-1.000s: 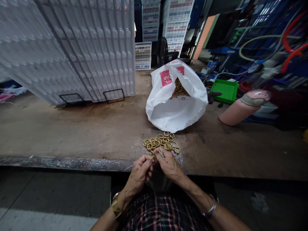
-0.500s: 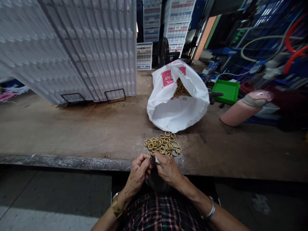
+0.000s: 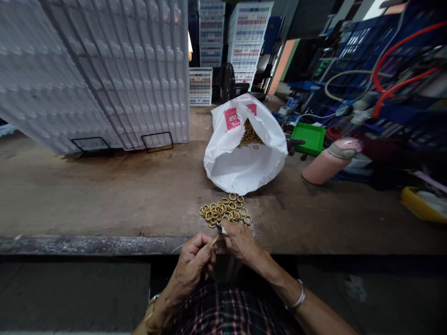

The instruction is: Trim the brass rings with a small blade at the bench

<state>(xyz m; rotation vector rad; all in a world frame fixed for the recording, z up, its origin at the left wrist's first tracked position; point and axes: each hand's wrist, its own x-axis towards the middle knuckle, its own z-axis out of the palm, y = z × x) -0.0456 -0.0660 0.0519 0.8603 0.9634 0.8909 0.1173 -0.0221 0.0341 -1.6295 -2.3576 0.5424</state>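
Note:
My left hand [image 3: 193,260] and my right hand [image 3: 239,242] meet at the near edge of the worn workbench [image 3: 104,195]. The left fingers pinch a small brass ring [image 3: 215,240] seen edge-on. The right fingers are closed round a small metal tool [image 3: 221,229] whose tip touches that ring. Just beyond the hands lies a pile of brass rings [image 3: 225,211]. Behind it a white plastic bag [image 3: 244,153] lies open on its side with more rings inside.
A stack of clear plastic trays [image 3: 98,70] leans on wire stands at the back left. A pink flask [image 3: 330,160] lies on its side right of the bag, with a green tray [image 3: 309,138] behind it. A yellow tray [image 3: 421,204] sits far right. White crates [image 3: 244,42] stand behind.
My head has turned slightly right, so everything sits further left in view. The left hand has dropped a little below the right, still with the ring against the tool.

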